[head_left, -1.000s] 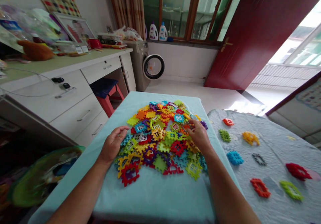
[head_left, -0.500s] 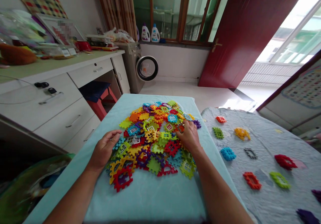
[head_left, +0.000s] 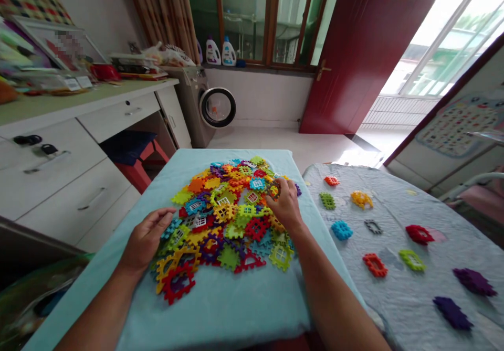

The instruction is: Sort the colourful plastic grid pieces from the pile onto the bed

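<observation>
A wide heap of colourful notched plastic pieces (head_left: pixel 228 209) lies on the table with the light blue cloth (head_left: pixel 220 309). My left hand (head_left: pixel 144 238) rests at the heap's left edge, its fingers together and slightly bent, with nothing visible in them. At the upper right of the heap, my right hand (head_left: pixel 285 201) has curled fingers around a small dark piece (head_left: pixel 273 189), partly hidden by the fingers. A red square frame (head_left: pixel 179 283) lies at the near left edge of the heap, and a lime window piece (head_left: pixel 281 255) at the near right.
On the right, a second surface with a grey-blue cloth (head_left: pixel 397 293) bears spaced-out groups of pieces, among them blue (head_left: pixel 342 230), orange (head_left: pixel 375 265) and dark purple (head_left: pixel 452 312) ones. A stool (head_left: pixel 132 151) and white drawers (head_left: pixel 90 199) stand at the left.
The view has turned to the right, so the scene sits further left. My right hand has lifted slightly from the heap, and a dark piece now shows at its fingertips.
</observation>
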The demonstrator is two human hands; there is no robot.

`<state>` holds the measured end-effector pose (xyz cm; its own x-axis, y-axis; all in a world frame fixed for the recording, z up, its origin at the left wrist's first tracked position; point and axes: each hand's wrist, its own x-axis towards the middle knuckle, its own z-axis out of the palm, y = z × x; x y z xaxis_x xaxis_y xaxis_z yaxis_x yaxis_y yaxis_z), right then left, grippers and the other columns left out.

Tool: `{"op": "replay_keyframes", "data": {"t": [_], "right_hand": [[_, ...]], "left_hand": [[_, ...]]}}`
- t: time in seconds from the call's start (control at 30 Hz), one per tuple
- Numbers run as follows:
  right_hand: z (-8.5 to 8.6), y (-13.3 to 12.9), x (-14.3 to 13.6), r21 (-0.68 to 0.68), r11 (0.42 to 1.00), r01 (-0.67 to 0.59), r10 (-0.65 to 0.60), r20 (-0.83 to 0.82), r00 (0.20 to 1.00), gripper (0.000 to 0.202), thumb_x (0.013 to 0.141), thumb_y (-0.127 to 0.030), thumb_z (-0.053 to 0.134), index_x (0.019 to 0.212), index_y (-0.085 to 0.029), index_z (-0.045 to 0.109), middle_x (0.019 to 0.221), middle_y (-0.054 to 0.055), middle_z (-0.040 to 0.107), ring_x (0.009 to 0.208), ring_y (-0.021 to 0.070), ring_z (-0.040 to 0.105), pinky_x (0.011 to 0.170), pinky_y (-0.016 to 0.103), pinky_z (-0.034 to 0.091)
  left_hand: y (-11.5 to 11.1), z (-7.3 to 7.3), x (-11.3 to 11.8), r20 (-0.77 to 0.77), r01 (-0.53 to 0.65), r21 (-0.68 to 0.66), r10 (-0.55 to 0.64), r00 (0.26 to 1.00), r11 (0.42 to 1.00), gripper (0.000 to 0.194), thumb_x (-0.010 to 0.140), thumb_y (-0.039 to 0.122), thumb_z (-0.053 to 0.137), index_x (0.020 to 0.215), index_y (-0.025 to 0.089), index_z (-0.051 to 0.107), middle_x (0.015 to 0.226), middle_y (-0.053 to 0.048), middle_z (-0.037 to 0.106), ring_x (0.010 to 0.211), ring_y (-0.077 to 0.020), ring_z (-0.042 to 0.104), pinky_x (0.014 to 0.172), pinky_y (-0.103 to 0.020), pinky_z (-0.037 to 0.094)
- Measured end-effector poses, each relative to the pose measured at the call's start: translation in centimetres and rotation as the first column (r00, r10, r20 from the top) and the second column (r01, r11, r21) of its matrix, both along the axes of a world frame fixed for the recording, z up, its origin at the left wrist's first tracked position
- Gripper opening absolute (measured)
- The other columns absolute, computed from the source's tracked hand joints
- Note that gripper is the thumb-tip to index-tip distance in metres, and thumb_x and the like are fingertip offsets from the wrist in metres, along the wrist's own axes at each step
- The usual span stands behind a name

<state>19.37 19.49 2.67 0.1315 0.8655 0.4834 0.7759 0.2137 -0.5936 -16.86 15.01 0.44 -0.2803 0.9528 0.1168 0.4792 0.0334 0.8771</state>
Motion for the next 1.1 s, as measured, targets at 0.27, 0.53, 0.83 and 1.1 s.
{"op": "replay_keyframes", "data": {"t": [0.27, 0.53, 0.83, 1.1], "right_hand": [[1.4, -3.1, 10.2, -0.012, 0.997, 0.073, -0.073, -0.040, 0.997, 0.045, 0.075, -0.036, 0.067, 0.117, -0.019, 0.064, 0.107, 0.009, 0.063, 0.093, 0.0232, 0.061, 0.090, 0.040, 0.049], [-6.9, -6.4, 27.0, -0.241, 0.854, 0.461, -0.391, 0.288, 0.874, 0.048, 0.071, -0.037, 0.064, 0.114, -0.015, 0.062, 0.108, 0.017, 0.070, 0.098, 0.0299, 0.064, 0.093, 0.043, 0.047], [-11.7, -6.9, 34.8, -0.319, 0.690, 0.649, -0.477, 0.474, 0.740, 0.046, 0.074, -0.038, 0.054, 0.112, -0.013, 0.064, 0.112, 0.021, 0.070, 0.110, 0.0339, 0.062, 0.095, 0.044, 0.044], [-11.9, -6.6, 35.1, -0.365, 0.634, 0.682, -0.557, 0.397, 0.730, 0.050, 0.070, -0.041, 0.060, 0.113, -0.017, 0.063, 0.113, 0.021, 0.068, 0.110, 0.0372, 0.061, 0.094, 0.049, 0.045]], "left_hand": [[0.2, 0.3, 0.0, -0.060, -0.004, -0.041, 0.001, 0.998, 0.999, 0.053, 0.073, 0.067, 0.060, 0.101, 0.023, 0.070, 0.113, -0.003, 0.074, 0.113, -0.0303, 0.064, 0.109, -0.046, 0.043], [0.0, 0.4, 0.3, -0.135, -0.041, -0.070, 0.031, 0.990, 0.997, 0.045, 0.075, 0.060, 0.057, 0.101, 0.026, 0.071, 0.110, -0.001, 0.074, 0.112, -0.0301, 0.064, 0.108, -0.046, 0.044], [0.3, -0.2, 0.1, -0.150, -0.040, -0.044, 0.033, 0.988, 0.998, 0.047, 0.075, 0.063, 0.057, 0.101, 0.026, 0.070, 0.112, -0.002, 0.074, 0.114, -0.0302, 0.064, 0.108, -0.046, 0.044], [0.1, 0.2, 0.5, -0.133, -0.038, -0.032, 0.033, 0.991, 0.999, 0.051, 0.073, 0.067, 0.059, 0.100, 0.025, 0.071, 0.112, -0.003, 0.074, 0.110, -0.0292, 0.065, 0.106, -0.044, 0.046]]}}
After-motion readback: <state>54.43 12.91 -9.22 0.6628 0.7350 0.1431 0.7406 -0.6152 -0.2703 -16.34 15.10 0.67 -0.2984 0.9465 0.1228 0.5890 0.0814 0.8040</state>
